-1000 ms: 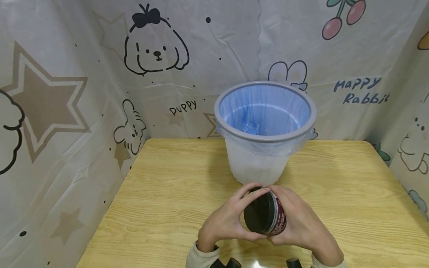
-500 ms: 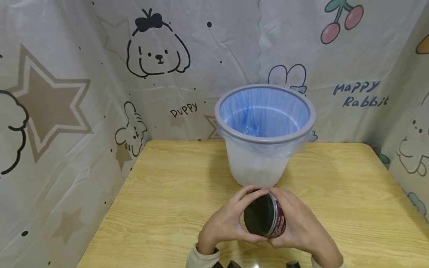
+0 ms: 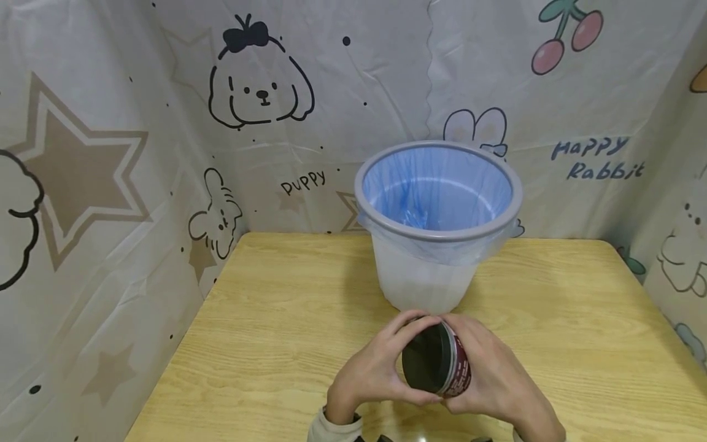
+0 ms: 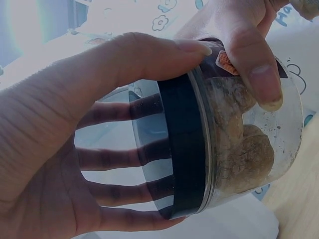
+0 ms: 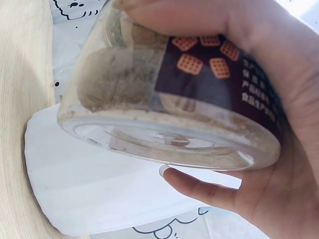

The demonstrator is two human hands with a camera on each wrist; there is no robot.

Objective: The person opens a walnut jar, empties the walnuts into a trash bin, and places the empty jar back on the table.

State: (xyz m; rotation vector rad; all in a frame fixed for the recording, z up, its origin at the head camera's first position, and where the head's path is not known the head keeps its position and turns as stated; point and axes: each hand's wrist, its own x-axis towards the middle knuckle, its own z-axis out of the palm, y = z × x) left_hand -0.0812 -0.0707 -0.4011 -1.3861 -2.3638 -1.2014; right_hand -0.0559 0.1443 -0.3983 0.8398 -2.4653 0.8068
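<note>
Two bare hands hold a clear round plastic jar with a dark label and a black screw lid (image 3: 436, 366), tipped on its side just above a light wooden table (image 3: 276, 319). The left hand (image 3: 371, 368) has its fingers and thumb curled round the black lid (image 4: 184, 149); the right hand (image 3: 491, 374) wraps the jar's body, thumb over the top and fingertips (image 5: 199, 181) under the base. Brown crumbly pieces (image 4: 244, 144) lie inside against the wall.

Just beyond the gripped jar stands a white plastic waste bin with a grey rim and blue liner (image 3: 437, 224), apart from the hands.

Judged from this hold, the lid could come free suddenly with the jar lying sideways, and crumbs would spill onto the table on the near side of the bin. The right hand's fingertips reach only partway under the base, so a hard twist may let the smooth wall slip.

Compared with a second ago, both hands keep the same clasp and the jar sits in much the same place; only the view shifts slightly
</note>
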